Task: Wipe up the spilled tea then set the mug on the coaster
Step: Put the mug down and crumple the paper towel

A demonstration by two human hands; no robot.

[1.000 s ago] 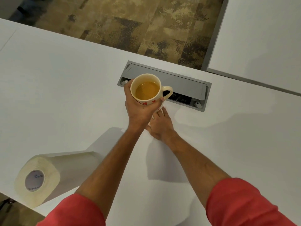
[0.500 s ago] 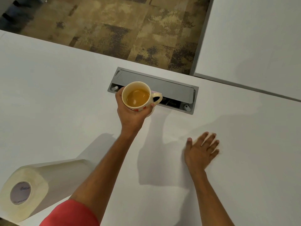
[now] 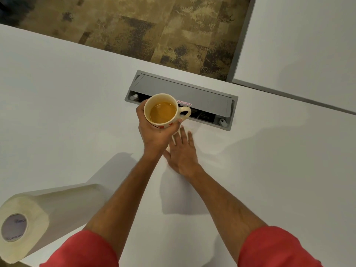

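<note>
White table [image 3: 57, 112] filled the view, and above it the left hand [image 3: 154, 135] was closed round the mug [image 3: 163, 110] of tea, held clear of the top in front of the grey socket box [image 3: 192, 93]. The right hand [image 3: 183, 153] lay flat and open, fingers spread, beneath the mug; whether it pressed a tissue I could not tell. Wiping seemed the step in hand; no coaster showed, so the next move called for finding one, with the paper roll [image 3: 28, 222] near the left edge.

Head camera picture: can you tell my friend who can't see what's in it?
A person's left hand holds a mug of amber tea above a white table, while the right hand lies flat on the table just below it. A paper towel roll lies at the near left, and a grey socket box sits behind the mug.
</note>
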